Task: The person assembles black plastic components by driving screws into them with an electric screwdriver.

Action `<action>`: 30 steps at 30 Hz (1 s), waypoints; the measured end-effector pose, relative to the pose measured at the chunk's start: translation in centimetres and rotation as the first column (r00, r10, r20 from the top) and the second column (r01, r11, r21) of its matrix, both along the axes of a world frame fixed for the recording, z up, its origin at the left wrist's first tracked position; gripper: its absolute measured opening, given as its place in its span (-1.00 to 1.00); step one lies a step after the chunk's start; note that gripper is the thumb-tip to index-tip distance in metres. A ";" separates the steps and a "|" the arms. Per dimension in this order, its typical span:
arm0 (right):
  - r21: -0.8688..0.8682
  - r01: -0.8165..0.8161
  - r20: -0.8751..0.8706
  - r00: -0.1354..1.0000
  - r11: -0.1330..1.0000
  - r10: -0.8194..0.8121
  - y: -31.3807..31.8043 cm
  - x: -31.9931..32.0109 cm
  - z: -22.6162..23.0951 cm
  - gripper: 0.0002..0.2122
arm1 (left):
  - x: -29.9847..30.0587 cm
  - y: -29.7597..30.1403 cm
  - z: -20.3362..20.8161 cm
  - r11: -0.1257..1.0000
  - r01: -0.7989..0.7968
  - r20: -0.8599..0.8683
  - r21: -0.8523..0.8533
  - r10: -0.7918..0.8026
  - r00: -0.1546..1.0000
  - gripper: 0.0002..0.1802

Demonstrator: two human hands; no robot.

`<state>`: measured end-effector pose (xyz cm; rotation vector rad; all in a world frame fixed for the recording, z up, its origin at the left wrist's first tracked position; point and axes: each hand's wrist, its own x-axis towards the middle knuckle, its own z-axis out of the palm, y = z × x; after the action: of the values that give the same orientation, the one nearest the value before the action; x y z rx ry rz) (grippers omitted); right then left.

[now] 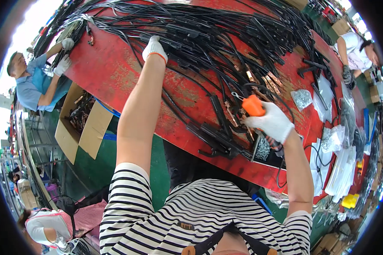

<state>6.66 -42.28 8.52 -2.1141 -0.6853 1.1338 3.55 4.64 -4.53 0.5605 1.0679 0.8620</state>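
My left hand (154, 50), in a white knit glove with an orange cuff, reaches far over the table onto a heap of black cables with black plastic handles (185, 32). Its fingers look curled in, and what is under them is hidden. In a matching glove, my right hand (273, 122) is closed around an orange-ended tool (253, 105), seemingly an electric screwdriver. A wire hanging loop sticks out of the orange end; part of a dark body shows below the palm. Copper strips (271, 83) lie just beyond it. Several loose black handles (221, 138) rest nearer me.
Below my right hand sits a black tray of screws (263, 151). Plastic bags (302, 98) of small metal parts lie right on the red table (110, 63). A cardboard box (72, 123) with copper parts stands left. Gloved co-workers stand at the left and right table edges.
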 end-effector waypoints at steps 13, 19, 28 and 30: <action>0.357 0.228 -0.704 0.703 0.906 0.101 -2.8 -5.0 2.5 -0.49 | -8.7 -20.1 8.3 0.843 0.504 0.460 -0.187 -0.378 0.803 -0.64; 0.323 0.455 -0.599 0.777 0.829 -0.193 -3.0 -7.6 0.3 -0.48 | -12.5 -30.1 9.9 0.707 0.613 0.593 -0.352 -0.338 0.731 -0.63; 0.316 0.435 -0.834 0.551 0.843 0.029 -6.0 -8.1 -3.3 -0.43 | -13.8 -32.6 9.5 0.790 0.585 0.582 -0.182 -0.393 0.712 -0.61; 0.310 0.404 -0.806 0.591 0.861 0.013 -6.1 -8.1 -3.3 -0.39 | -14.8 -32.9 9.5 0.840 0.537 0.279 -0.079 -0.499 0.820 -0.60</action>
<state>-1.47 -48.37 5.27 -1.0458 -0.2207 1.4301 -11.21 -28.26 5.00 0.5597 0.6883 0.3462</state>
